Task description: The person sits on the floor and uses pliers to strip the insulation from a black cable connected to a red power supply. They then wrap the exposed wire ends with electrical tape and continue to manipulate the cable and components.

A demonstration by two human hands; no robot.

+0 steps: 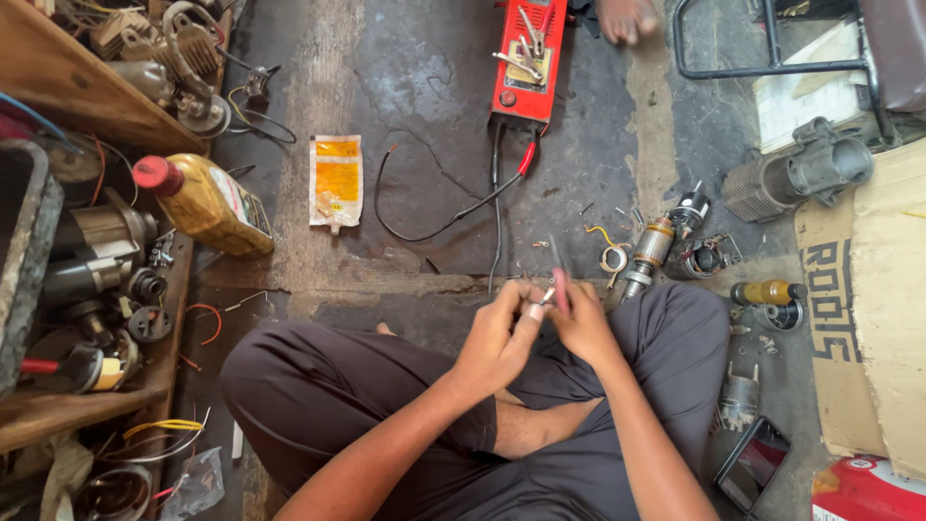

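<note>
Head view, looking down. Person sits cross-legged on a concrete floor (415, 77), dark trousers, both forearms reaching forward over the lap.

Left hand (497, 338): fingers curled in, thumb and forefinger pinched on a small metal part (547, 296) held between the two hands. Part is too small to identify; possibly a clip or a wire end.

Right hand (582, 323): fingers closed round a thin reddish tool (559, 287), tip meeting the part at the left hand's fingertips. Both hands touch each other, raised above the knees and not resting on the floor.

Around the hands:
- Armature (654, 246) lies on the floor just beyond the right hand, tilted, with a small coil of yellow wire (608, 253) beside it.
- Red tester box (529, 58) stands further out, black leads (453, 212) trailing from it toward the person.
- Another person's hand (627, 17) at the top edge, beside the box.
- Orange packet (336, 180) flat on the floor, well left of the leads.
- Yellow oil bottle (204, 205) with red cap lies on its side at the edge of a wooden shelf (87, 92) crowded with motor parts.
- Grey motor housing (801, 174) to the right, near cardboard (868, 299).
- Small yellow-bodied cylinder (767, 292) near the right knee.
- Phone (752, 463) on the floor by the right thigh, screen dark.
</note>
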